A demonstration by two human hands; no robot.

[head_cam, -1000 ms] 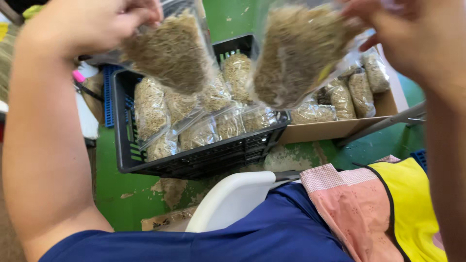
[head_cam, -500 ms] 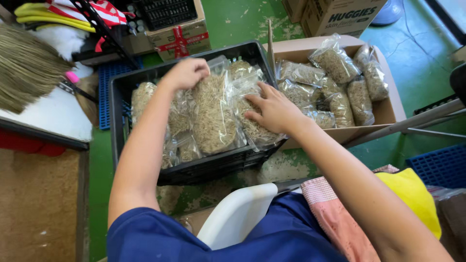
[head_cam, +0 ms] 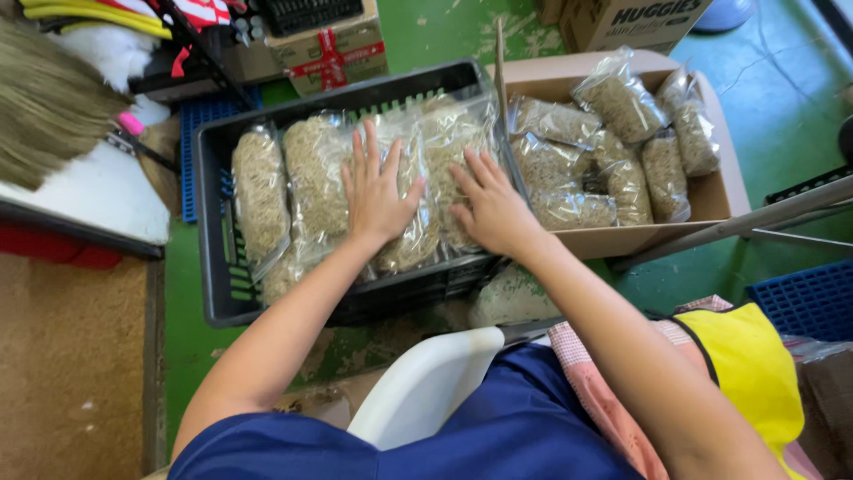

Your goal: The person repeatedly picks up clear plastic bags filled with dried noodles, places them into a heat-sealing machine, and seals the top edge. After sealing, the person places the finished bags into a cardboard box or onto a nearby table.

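Both palms lie flat, fingers spread, on clear bags of tan grain packed in the black crate on the green floor: left hand at the crate's centre, right hand at about 3 o'clock. Pressing too hard could burst a seal. The cardboard box of more bags sits touching the crate's 3 o'clock side.

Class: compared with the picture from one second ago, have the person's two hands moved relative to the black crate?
Yes. The left hand and right hand have come down from above the black crate and now press flat on the bags inside it.
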